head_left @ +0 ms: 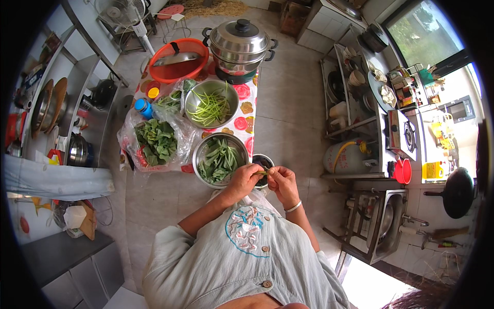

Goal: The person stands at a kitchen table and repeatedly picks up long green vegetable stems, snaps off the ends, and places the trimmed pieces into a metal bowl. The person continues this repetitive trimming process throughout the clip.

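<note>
Both hands meet in front of my chest with fingers pinched together. My left hand point(245, 181) and my right hand point(283, 186) hold a short, thin green stem point(263, 173) between their fingertips. Below them is a small bin point(270, 161) with dark contents, partly covered by the hands. Just left of my left hand, a steel bowl point(196, 170) holds loose green leaves point(220, 160). Beyond it stands a second steel bowl point(236, 101) with long peeled-looking green stems point(210, 109). An open clear plastic bag point(181, 146) of leafy greens point(156, 141) lies farther left.
The patterned tablecloth point(248, 135) covers the table, which also bears a red basin point(172, 72) with a metal lid or pan, a steel steamer pot point(240, 46) and a blue-capped jar point(143, 107). To the right are a gas cylinder point(343, 157), a stove point(402, 135) and a sink point(387, 226).
</note>
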Tool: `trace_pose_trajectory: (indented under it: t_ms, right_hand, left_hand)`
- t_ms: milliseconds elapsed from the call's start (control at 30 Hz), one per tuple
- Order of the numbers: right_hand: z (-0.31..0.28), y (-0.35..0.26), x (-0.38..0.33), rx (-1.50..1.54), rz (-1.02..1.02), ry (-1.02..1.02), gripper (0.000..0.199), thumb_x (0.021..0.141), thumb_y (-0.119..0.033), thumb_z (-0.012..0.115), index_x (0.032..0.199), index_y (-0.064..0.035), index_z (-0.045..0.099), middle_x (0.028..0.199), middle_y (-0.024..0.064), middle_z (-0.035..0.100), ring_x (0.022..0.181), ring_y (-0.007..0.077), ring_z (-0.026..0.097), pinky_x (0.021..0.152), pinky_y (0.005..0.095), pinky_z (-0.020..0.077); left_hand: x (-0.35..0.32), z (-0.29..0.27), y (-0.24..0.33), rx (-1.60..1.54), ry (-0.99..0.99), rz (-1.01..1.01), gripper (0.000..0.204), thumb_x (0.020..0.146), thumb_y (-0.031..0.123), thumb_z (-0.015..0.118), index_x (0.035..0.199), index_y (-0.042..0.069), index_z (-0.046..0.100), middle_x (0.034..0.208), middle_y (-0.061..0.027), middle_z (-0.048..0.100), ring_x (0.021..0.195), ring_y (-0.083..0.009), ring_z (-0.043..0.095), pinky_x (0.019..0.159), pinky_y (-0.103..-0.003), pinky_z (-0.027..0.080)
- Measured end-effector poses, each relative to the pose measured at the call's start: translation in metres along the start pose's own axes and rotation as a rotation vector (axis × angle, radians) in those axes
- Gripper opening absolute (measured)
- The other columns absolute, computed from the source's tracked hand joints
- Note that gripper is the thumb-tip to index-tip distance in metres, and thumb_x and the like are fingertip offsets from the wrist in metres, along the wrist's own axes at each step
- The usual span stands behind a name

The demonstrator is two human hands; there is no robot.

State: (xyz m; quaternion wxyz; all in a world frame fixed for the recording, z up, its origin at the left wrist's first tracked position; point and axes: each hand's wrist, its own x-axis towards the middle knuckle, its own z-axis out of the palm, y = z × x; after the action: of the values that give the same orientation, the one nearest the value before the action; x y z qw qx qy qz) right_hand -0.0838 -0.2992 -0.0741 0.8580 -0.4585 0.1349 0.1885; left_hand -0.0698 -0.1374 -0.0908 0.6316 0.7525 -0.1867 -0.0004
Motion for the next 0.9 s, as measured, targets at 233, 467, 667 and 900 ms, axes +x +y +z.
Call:
trace_pose_trajectory:
  t_ms: [233, 467, 667, 900]
  right_hand:
    - [-0.005, 0.002, -0.001, 0.085, 0.067, -0.001, 0.012, 0.086, -0.01, 0.056, 0.076, -0.0035, 0.054, 0.059, -0.001, 0.048, 0.047, 0.0049, 0.036, 0.041, 0.0195, 0.0278]
    - [0.006, 0.009, -0.001, -0.134, -0.217, 0.113, 0.013, 0.087, -0.008, 0.054, 0.077, -0.0007, 0.051, 0.061, 0.0015, 0.051, 0.048, 0.0059, 0.041, 0.043, 0.0187, 0.0309]
    - [0.012, 0.012, -0.007, -0.325, -0.426, 0.116, 0.011, 0.087, -0.005, 0.052, 0.077, 0.0004, 0.049, 0.074, 0.0076, 0.057, 0.053, 0.0061, 0.048, 0.047, 0.0182, 0.0387]
    - [-0.008, 0.0, -0.023, 0.036, -0.279, 0.003, 0.009, 0.089, -0.006, 0.048, 0.08, -0.0023, 0.048, 0.076, 0.0102, 0.057, 0.051, 0.0121, 0.05, 0.043, 0.0218, 0.0385]
  left_hand:
    - [0.0, 0.001, 0.006, -0.082, -0.085, 0.039, 0.007, 0.077, 0.002, 0.06, 0.083, 0.0, 0.057, 0.072, -0.0093, 0.058, 0.06, -0.0205, 0.056, 0.055, -0.029, 0.044]
    - [-0.01, 0.012, -0.004, -0.307, -0.053, -0.38, 0.01, 0.088, 0.01, 0.051, 0.087, 0.001, 0.056, 0.073, -0.0005, 0.059, 0.06, -0.0055, 0.052, 0.051, -0.022, 0.043]
    - [-0.008, 0.017, -0.008, -0.723, 0.014, -0.565, 0.013, 0.091, 0.015, 0.046, 0.087, 0.006, 0.054, 0.073, 0.0028, 0.056, 0.057, -0.0019, 0.044, 0.048, -0.018, 0.037]
    - [-0.003, 0.007, -0.007, -0.886, 0.13, -0.624, 0.013, 0.091, 0.015, 0.045, 0.084, 0.007, 0.054, 0.07, 0.0006, 0.055, 0.05, -0.0011, 0.037, 0.045, -0.016, 0.032]
